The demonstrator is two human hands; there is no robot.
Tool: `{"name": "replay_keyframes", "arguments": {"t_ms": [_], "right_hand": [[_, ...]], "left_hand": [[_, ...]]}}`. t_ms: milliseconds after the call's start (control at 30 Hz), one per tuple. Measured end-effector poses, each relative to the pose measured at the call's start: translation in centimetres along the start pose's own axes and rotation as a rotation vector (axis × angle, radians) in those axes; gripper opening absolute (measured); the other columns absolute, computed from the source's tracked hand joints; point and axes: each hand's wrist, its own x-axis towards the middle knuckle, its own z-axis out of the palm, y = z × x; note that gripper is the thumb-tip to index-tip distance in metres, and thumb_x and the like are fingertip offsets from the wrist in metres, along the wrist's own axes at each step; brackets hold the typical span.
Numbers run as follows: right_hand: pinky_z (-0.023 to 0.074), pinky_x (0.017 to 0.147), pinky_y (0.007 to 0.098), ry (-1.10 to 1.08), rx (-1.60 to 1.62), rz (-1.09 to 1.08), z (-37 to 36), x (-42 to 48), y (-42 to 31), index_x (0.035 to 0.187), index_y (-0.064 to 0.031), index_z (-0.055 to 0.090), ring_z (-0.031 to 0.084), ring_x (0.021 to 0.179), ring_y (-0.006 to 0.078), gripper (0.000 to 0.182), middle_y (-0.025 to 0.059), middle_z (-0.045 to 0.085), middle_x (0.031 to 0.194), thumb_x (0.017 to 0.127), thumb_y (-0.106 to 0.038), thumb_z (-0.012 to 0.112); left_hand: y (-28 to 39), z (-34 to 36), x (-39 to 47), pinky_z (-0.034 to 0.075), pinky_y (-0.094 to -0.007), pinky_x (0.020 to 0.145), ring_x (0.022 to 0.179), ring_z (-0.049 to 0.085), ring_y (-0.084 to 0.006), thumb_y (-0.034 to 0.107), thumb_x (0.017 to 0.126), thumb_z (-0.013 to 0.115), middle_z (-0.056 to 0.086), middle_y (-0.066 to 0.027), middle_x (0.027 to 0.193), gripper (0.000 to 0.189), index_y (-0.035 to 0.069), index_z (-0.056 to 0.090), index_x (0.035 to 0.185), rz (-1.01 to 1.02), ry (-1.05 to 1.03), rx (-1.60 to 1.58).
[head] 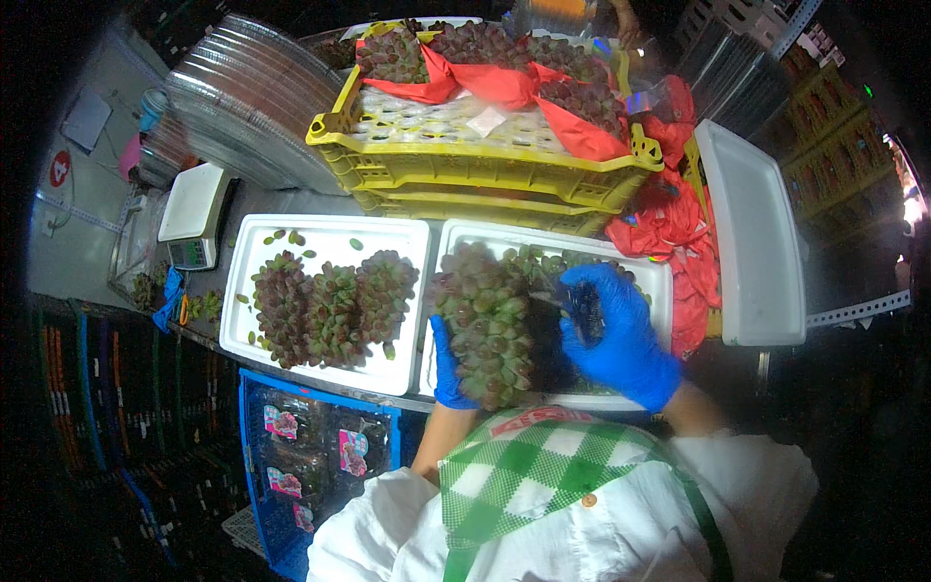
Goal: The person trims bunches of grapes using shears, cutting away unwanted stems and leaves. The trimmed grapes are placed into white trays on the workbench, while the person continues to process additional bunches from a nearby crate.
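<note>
My left hand (452, 375), in a blue glove, supports a large bunch of reddish-green grapes (489, 327) from its left and lower side. The bunch is raised over the right white foam tray (658, 291). On the bunch's right side, my blue-gloved right hand (622, 338) grips what look like dark-handled scissors (584, 309), their blades towards the grapes. The fingers partly hide this tool. More grapes (534, 263) lie in the tray behind the raised bunch. In the left foam tray (400, 371), three grape bunches (334, 313) lie side by side, with several loose grapes (289, 237) around them.
Stacked yellow crates (473, 164) behind the trays carry grapes on red wrapping (494, 84). An empty foam tray (753, 240) leans at right. A scale (193, 211) and stacked clear plastic containers (251, 102) stand left. Below is a blue crate (251, 451) of packed boxes. Another person's hand (625, 25) shows at the back.
</note>
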Motion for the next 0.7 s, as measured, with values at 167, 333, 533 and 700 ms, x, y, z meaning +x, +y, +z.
{"name": "replay_keyframes", "arguments": {"t_ms": [167,333,533,700], "right_hand": [[0.0411,0.065,0.0360,-0.121,-0.456,-0.221,-2.5,0.0,2.4,0.103,-0.0079,0.048,0.051,0.074,0.0296,0.050,0.0125,0.052,0.084,0.055,-0.009,0.064],[0.0404,0.058,0.0370,-0.399,-0.653,-0.257,-4.0,0.8,2.0,0.105,-0.0101,0.050,0.052,0.067,0.0272,0.052,0.0092,0.054,0.080,0.055,-0.014,0.065],[0.0403,0.054,0.0362,-0.576,-0.780,-0.271,-4.6,1.9,0.1,0.107,-0.0080,0.048,0.051,0.062,0.0263,0.052,0.0088,0.053,0.076,0.057,-0.013,0.063],[0.0404,0.053,0.0365,-0.608,-0.832,-0.256,-4.4,2.0,-0.3,0.107,-0.0057,0.047,0.052,0.062,0.0257,0.052,0.0098,0.052,0.074,0.058,-0.012,0.062]], "left_hand": [[1.7,-0.6,-0.4,0.034,-0.0421,0.090,0.111,0.037,-0.0287,0.050,0.081,0.034,0.033,-0.0136,0.126,0.061,0.010,0.028,0.126,0.058,0.048,-0.065],[2.1,-2.6,-1.1,0.036,-0.0408,0.088,0.108,0.041,-0.0264,0.046,0.081,0.038,0.038,-0.0119,0.122,0.056,0.010,0.031,0.124,-0.061,-0.001,-0.274],[1.9,-0.7,-1.5,0.036,-0.0399,0.088,0.107,0.041,-0.0259,0.045,0.081,0.040,0.038,-0.0109,0.122,0.055,0.010,0.032,0.124,-0.072,-0.031,-0.201],[1.8,0.4,-1.8,0.036,-0.0393,0.089,0.108,0.040,-0.0256,0.044,0.081,0.040,0.038,-0.0105,0.122,0.055,0.010,0.032,0.123,-0.039,0.057,-0.005]]}}
